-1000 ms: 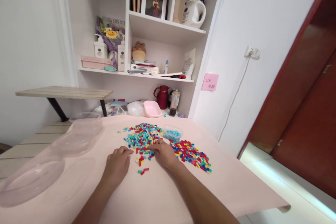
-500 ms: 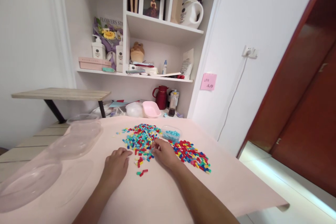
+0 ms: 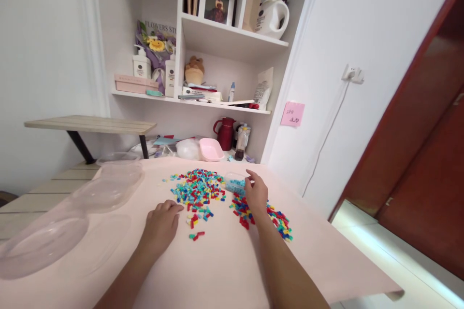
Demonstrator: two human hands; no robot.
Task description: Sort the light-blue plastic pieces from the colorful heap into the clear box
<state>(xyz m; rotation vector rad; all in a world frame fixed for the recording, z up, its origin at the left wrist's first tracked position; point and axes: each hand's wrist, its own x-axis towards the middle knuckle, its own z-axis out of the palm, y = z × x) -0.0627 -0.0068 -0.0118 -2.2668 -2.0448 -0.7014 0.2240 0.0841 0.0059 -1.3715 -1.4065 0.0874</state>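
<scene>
My left hand [image 3: 162, 224] rests on the pink tablecloth, fingers loosely bent, apart from the thumb and holding nothing that shows. Just beyond it lies a large mixed heap of small coloured plastic pieces [image 3: 197, 187], in red, blue, teal, yellow and light blue. My right hand [image 3: 256, 193] hovers at the right side of a small clear box [image 3: 229, 177] of light blue pieces [image 3: 237, 184]. Its thumb and forefinger look apart, with no piece visible between them. Under and beside this hand spreads a second heap of mostly red, blue and yellow pieces [image 3: 243, 213], partly hidden by it.
Clear plastic trays [image 3: 108, 188] and a clear oval lid [image 3: 97, 244] lie at the left. At the back stand a pink basin [image 3: 211, 150], a dark red jug [image 3: 225, 134] and a bottle [image 3: 240, 145]. A few stray pieces [image 3: 196, 236] lie near the front.
My right hand has moved right, from the mixed heap to the clear box, and its fingers have parted. My left hand stays in place. The view has shifted slightly.
</scene>
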